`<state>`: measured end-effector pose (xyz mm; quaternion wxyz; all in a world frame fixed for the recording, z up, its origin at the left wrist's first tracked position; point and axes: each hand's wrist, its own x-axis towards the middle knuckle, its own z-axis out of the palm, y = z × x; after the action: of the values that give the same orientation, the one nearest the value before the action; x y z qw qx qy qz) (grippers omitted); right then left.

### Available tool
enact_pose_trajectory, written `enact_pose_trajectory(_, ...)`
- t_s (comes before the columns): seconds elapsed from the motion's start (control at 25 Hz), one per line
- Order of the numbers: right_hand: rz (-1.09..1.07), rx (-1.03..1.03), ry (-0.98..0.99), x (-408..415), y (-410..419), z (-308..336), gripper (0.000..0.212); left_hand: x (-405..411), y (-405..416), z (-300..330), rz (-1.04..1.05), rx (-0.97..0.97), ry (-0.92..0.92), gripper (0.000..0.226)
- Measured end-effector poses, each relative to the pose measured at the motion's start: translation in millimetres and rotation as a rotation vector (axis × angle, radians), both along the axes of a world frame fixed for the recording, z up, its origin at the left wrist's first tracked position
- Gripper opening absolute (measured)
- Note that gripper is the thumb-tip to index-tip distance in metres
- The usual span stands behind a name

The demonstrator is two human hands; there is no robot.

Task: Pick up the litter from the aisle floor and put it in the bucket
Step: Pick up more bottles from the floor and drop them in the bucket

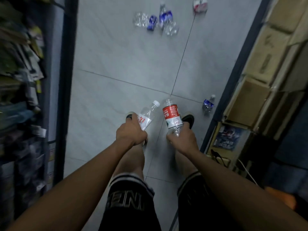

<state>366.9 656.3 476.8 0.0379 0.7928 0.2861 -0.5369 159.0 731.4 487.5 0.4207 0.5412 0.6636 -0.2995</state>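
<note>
My left hand (130, 133) grips the lower end of a clear bottle with a white cap and white label (147, 115). My right hand (182, 139) grips the base of an uncapped clear bottle with a red label (171, 115). Both bottles point forward above my feet. On the grey tile floor lie more bottles: a crushed blue-labelled bottle (208, 105) near the right shelf, two blue-labelled bottles (145, 20) (167, 19) far ahead, and a red-labelled one (200, 5) at the top edge. No bucket is in view.
A dark shelf upright (66, 80) with packed goods lines the left of the aisle. Cardboard boxes (260, 72) on a shelf line the right. An orange object (283, 197) shows at the lower right edge. My feet in dark sandals (189, 120) stand mid-aisle.
</note>
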Motion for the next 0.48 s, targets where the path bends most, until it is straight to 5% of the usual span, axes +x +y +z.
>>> enact_pose_trajectory(0.28, -0.001, 0.167, -0.06, 26.8, 4.1, 194.4, 0.073, 13.8, -9.2, 201.6, -0.073, 0.146, -0.091, 0.056)
enact_pose_trajectory(0.48, 0.03, 0.256, -0.057, 22.2, -7.8, 262.5, 0.071, 3.1, -17.7, 267.4, -0.143, 0.28, -0.178, 0.054)
